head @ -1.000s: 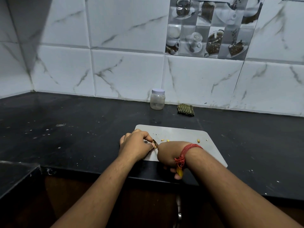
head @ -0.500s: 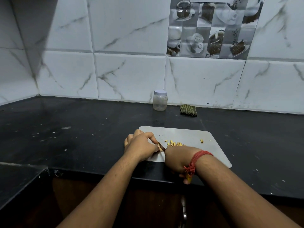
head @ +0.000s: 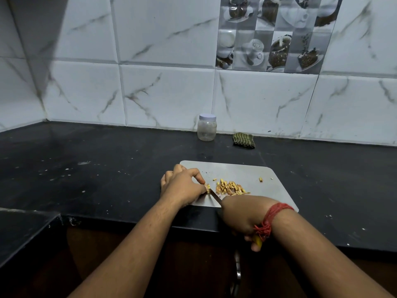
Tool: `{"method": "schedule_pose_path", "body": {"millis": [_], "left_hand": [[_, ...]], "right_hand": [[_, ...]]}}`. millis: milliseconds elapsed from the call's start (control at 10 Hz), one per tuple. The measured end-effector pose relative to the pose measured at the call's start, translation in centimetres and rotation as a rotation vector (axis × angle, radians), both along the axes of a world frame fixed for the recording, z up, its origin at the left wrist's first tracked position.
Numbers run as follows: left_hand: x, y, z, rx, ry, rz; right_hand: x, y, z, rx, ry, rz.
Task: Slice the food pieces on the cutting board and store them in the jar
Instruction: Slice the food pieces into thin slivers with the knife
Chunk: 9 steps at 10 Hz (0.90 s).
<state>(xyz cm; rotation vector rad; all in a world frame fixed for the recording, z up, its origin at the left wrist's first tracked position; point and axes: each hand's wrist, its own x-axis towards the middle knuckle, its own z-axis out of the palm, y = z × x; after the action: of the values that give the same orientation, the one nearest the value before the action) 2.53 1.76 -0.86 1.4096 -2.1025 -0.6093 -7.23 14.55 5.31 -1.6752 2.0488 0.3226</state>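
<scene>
slicing: right hand gripping knife, left hand pinching, seemingly, uncut piece; sliced heap newly uncovered on cutting board; far jar lidded.

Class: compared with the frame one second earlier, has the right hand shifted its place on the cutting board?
Yes. The right hand has drawn back toward the cutting board's near edge, uncovering the sliced pieces it previously hid.
</scene>
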Motion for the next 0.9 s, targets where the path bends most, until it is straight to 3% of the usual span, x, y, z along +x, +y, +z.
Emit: {"method": "schedule_pose_path", "body": {"millis": [200,500,700,900], "left_hand": [[0.3,0.2,-0.1,-0.023,0.006,-0.03],[0.1,0.4,-0.7,-0.153,0.11,-0.078],[-0.6,1.1,-0.8,-0.337,-0.136,-0.199],[-0.3,0.9,-0.9,-0.267,-0.032,-0.176]], "right_hand": [[-1.0,1.7,-0.1,-0.129,0.097,-0.007],[-3.3,2.1,-1.6,-0.379,-0.33,-0.257],[-4.9,1.4,-2.1,-0.633,-0.555,-0.366],[-4.2,1.5,-2.2,-0.657,-0.606,-0.373]]}}
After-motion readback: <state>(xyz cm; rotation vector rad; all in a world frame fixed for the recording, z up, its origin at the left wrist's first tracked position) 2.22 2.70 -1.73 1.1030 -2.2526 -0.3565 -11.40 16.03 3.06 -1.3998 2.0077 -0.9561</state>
